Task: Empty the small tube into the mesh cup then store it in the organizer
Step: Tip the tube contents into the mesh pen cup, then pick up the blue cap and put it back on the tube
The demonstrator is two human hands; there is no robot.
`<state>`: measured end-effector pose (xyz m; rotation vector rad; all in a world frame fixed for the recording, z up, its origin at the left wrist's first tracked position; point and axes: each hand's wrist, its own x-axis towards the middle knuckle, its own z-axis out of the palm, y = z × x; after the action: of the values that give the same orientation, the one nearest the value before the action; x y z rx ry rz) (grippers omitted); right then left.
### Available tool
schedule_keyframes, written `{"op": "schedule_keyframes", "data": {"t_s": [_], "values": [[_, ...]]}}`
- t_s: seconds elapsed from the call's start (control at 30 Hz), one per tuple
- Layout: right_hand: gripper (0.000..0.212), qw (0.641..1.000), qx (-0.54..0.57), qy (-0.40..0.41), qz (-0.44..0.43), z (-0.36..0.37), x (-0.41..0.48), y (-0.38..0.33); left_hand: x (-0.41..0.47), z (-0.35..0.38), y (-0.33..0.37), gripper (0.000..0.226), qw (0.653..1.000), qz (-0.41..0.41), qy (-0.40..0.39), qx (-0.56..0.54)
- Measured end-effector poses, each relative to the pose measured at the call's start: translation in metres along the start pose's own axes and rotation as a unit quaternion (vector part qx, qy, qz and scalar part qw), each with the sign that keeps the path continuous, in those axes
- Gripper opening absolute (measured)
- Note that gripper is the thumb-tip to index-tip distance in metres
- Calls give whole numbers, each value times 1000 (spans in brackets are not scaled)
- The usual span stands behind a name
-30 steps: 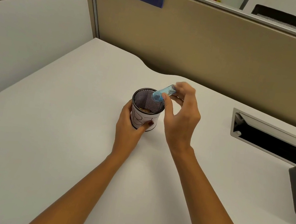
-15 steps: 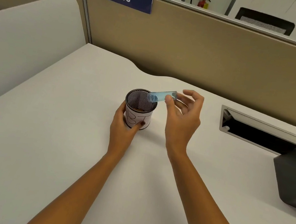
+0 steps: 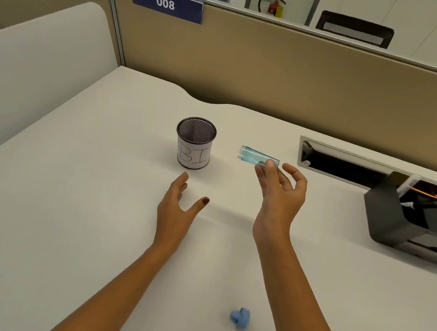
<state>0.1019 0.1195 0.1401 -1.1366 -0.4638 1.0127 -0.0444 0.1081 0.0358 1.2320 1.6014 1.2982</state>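
Observation:
My right hand [image 3: 278,191] pinches a small clear blue tube [image 3: 255,157] between thumb and fingers, lying almost level with its open mouth pointing left, to the right of the mesh cup [image 3: 194,142]. The cup is black mesh with a white paper band marked "BI" and stands upright on the desk. My left hand [image 3: 177,204] hovers open near the desk, just in front of the cup and apart from it. A dark grey organizer [image 3: 390,219] with pens in it sits at the right edge.
A small blue cap [image 3: 240,316] lies on the white desk [image 3: 60,226] near my right forearm. A cable slot [image 3: 334,161] opens at the back right. Tan partition panels [image 3: 282,70] close off the back and a grey divider the left.
My left hand let go of the cup and drew back toward me. My right hand carried the tube away from the cup's mouth to the right. The view shifted, showing the organizer and cap.

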Motion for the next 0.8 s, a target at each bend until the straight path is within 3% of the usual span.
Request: {"op": "schedule_keyframes", "data": {"t_s": [0.27,0.53,0.63,0.8], "values": [[27,999,-18,34,-1,-61,-52,-14,-81,10,14,44,989,38,-141,39],[28,997,-25,66,11,-112,-90,-11,-140,17,11,35,930,123,-323,129],[29,997,-28,77,15,-126,-98,-8,-147,21,12,36,911,115,-359,167],[29,996,-33,83,24,-142,-111,-5,-155,26,8,29,894,141,-350,241]]}}
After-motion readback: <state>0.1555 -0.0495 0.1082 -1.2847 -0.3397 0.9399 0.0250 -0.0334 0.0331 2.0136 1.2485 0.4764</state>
